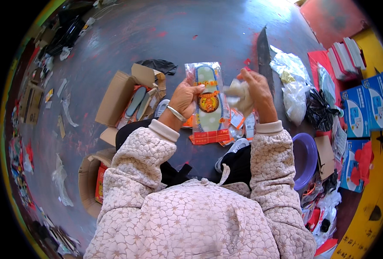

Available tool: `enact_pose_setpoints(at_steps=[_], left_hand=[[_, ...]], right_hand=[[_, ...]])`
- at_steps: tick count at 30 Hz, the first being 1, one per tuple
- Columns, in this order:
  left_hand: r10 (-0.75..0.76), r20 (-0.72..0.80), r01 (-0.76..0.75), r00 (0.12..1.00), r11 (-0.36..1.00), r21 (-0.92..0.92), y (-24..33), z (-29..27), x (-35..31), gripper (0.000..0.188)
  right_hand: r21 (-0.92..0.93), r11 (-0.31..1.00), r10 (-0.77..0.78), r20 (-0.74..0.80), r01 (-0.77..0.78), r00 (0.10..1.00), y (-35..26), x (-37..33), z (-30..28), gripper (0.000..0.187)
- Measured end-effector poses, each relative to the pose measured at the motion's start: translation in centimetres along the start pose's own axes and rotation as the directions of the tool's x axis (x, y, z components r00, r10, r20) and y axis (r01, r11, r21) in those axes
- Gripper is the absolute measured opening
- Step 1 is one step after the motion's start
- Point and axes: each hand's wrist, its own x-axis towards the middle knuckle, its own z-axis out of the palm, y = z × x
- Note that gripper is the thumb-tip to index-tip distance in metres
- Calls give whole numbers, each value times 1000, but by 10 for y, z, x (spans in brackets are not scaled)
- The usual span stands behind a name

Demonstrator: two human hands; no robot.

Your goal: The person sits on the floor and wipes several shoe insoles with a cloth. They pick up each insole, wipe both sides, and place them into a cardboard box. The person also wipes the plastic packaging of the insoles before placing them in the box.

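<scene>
My left hand [183, 99] grips the left edge of a clear plastic packet of insoles [208, 118], its thumb lying across the front. The packet stands upright before me, pale green with a blue rim, yellow printing and a red lower end. To its right, my right hand [258, 88] is closed around a crumpled whitish cloth [240, 97], which is blurred and close to the packet. Below both hands lie several orange and white packets [237, 118], partly hidden. At the left, an open cardboard box [113, 96] holds grey-green insoles [136, 102].
A second cardboard box [87, 183] stands by my left elbow. To the right are a purple basin [307, 159], plastic bags [295, 97], a black bag [320, 113] and blue-white boxes [359, 108]. Scraps of plastic [61, 181] litter the dark floor [126, 39] at left.
</scene>
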Motion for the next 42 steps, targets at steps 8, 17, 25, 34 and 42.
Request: enact_pose_setpoints(at_steps=[8,17,25,34,42], left_hand=[[400,-403,-503,823,842,-193,45,2,25,30],[484,-394,-591,781,776,-219,23,30,21,39],[105,380,52,919,923,-381,57,4,3,30],[-240,247,143,939,924,354,60,13,-22,38],[-273,212,168,938,896,412,42,17,-25,40]], right_hand=[[371,899,8,513,-231,858,17,-24,-8,44],[642,650,178,391,-407,903,22,-46,71,22],[649,619,133,469,-443,873,-22,-31,16,26],[311,949,-43,278,-48,960,-4,-34,-55,21],[210,953,179,196,-220,964,-19,-25,-55,17]])
